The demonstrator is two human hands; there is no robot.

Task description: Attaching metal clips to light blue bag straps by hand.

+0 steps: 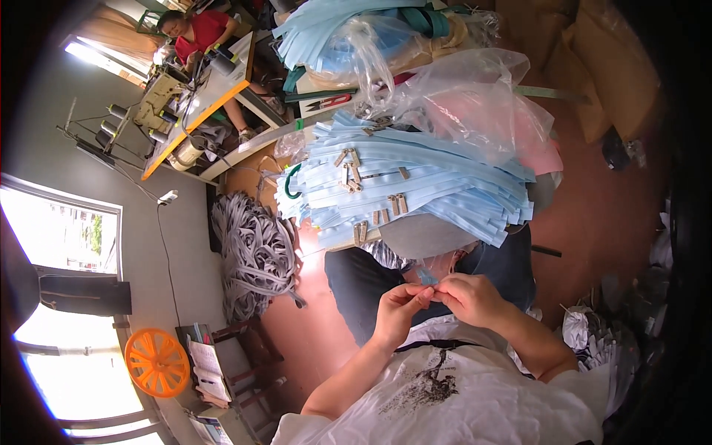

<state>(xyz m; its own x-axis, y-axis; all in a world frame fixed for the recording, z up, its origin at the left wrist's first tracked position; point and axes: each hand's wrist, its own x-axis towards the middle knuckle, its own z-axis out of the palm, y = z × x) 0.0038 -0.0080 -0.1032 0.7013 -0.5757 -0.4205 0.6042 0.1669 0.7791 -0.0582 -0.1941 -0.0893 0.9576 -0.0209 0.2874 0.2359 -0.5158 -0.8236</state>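
Close in front of my body, my left hand (403, 305) and my right hand (469, 299) meet fingertip to fingertip, both closed in a pinch. A small light-blue piece (426, 277) sticks out past the fingers, apparently the end of a fabric strip; the rest of it is hidden. Beyond my hands lies a thick pile of light-blue flat strips (437, 182), fanned out over a support at knee height. Several small metal rectangular pieces (350, 170) rest on top of the strips. A dark green loop (294, 182) shows at the pile's left edge.
Clear plastic bags (475, 96) and more blue strips (356, 37) sit behind the pile. Heaped grey strips (256, 256) lie on the floor at left. A person in red (196, 33) sits by a sewing table (215, 96). An orange wheel (157, 362) stands lower left.
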